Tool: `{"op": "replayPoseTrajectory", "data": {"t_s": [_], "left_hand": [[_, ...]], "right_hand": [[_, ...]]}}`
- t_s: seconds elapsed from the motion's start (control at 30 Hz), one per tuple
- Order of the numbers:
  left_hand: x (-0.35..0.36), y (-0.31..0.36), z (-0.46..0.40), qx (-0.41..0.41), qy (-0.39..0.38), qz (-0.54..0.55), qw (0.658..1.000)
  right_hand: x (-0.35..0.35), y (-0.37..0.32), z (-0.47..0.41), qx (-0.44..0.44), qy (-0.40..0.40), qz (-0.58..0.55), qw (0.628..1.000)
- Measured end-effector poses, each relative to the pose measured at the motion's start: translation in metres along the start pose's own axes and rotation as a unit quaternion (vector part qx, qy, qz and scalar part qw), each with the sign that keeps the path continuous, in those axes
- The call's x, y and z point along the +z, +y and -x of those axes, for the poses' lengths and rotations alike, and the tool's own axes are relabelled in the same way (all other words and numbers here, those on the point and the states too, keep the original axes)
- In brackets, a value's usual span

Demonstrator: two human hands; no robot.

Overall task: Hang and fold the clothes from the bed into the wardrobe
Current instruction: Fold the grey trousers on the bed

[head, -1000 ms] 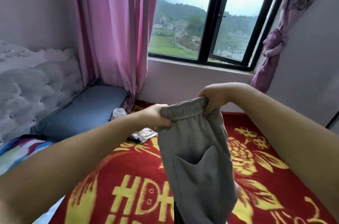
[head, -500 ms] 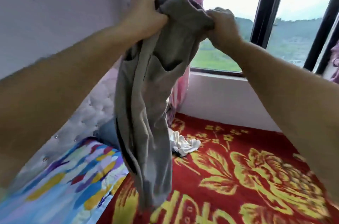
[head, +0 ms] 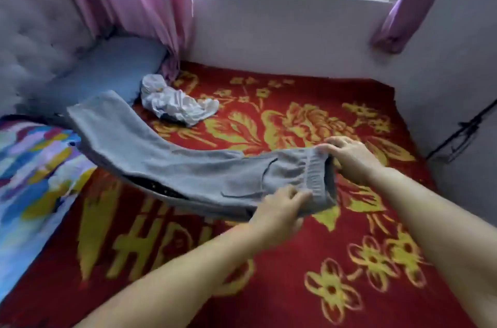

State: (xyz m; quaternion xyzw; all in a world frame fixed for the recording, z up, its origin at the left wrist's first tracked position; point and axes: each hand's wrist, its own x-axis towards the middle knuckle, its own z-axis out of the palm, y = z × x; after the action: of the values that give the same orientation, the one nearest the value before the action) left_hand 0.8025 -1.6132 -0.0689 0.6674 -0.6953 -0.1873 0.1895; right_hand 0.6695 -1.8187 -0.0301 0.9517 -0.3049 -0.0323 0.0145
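Both hands pinch the waistband of the grey trousers [head: 188, 166], left hand [head: 279, 209] at the near corner, right hand [head: 349, 155] at the far one; the legs stretch out over the red blanket [head: 295, 287] toward the blue pillow [head: 107, 72]. Risk, I'd say: legs landing twisted; one trousers, one crumpled white garment [head: 174, 102] beside the pillow.

The red woven blanket with yellow flower patterns [head: 269, 287] carries large yellow block lettering near its left part; the letters "HD" can be made out, the rest blurred or hidden under an arm. Nothing else bears readable writing
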Motion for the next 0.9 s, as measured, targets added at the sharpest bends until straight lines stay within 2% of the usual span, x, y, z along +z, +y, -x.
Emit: {"op": "replayPoseTrajectory", "data": {"t_s": [0.07,0.17,0.23,0.3,0.37,0.4,0.43,0.5,0.53,0.6,0.7,0.73,0.77,0.83,0.9], "left_hand": [[0.082,-0.014,0.019,-0.049,-0.128,0.023,0.990],[0.161,-0.045,0.040,-0.132,-0.208,0.056,0.968],[0.194,-0.072,0.039,-0.154,-0.213,0.064,0.963],[0.220,-0.094,0.027,-0.180,-0.193,0.063,0.962],[0.245,-0.111,0.009,-0.263,-0.160,0.083,0.948],[0.261,-0.118,-0.001,-0.338,-0.136,0.126,0.923],[0.273,-0.124,-0.010,-0.425,-0.094,0.198,0.878],[0.289,-0.134,-0.023,-0.577,0.018,0.367,0.729],[0.294,-0.139,-0.027,-0.625,0.082,0.421,0.652],[0.301,-0.149,-0.031,-0.671,0.191,0.462,0.547],[0.297,-0.168,-0.036,-0.667,0.281,0.544,0.424],[0.295,-0.175,-0.038,-0.654,0.298,0.576,0.390],[0.292,-0.183,-0.039,-0.642,0.308,0.596,0.371],[0.286,-0.195,-0.038,-0.632,0.299,0.609,0.375],[0.280,-0.205,-0.032,-0.635,0.278,0.604,0.393]], "right_hand": [[0.078,0.032,0.044,0.093,-0.126,-0.001,0.988],[0.169,0.045,0.081,0.186,-0.222,-0.047,0.956],[0.220,0.033,0.086,0.221,-0.242,-0.109,0.938],[0.261,0.017,0.082,0.275,-0.219,-0.191,0.916],[0.293,0.008,0.075,0.364,-0.174,-0.270,0.874],[0.310,0.006,0.073,0.421,-0.156,-0.308,0.839],[0.323,0.005,0.071,0.473,-0.137,-0.343,0.800],[0.344,0.000,0.071,0.545,-0.136,-0.395,0.727],[0.352,-0.003,0.071,0.565,-0.142,-0.407,0.703],[0.365,-0.008,0.076,0.596,-0.149,-0.400,0.680],[0.372,-0.012,0.080,0.627,-0.134,-0.378,0.668],[0.376,-0.012,0.079,0.626,-0.133,-0.383,0.666],[0.377,-0.012,0.078,0.622,-0.133,-0.396,0.662],[0.379,-0.016,0.077,0.613,-0.132,-0.422,0.655],[0.376,-0.019,0.079,0.601,-0.120,-0.426,0.666]]}}
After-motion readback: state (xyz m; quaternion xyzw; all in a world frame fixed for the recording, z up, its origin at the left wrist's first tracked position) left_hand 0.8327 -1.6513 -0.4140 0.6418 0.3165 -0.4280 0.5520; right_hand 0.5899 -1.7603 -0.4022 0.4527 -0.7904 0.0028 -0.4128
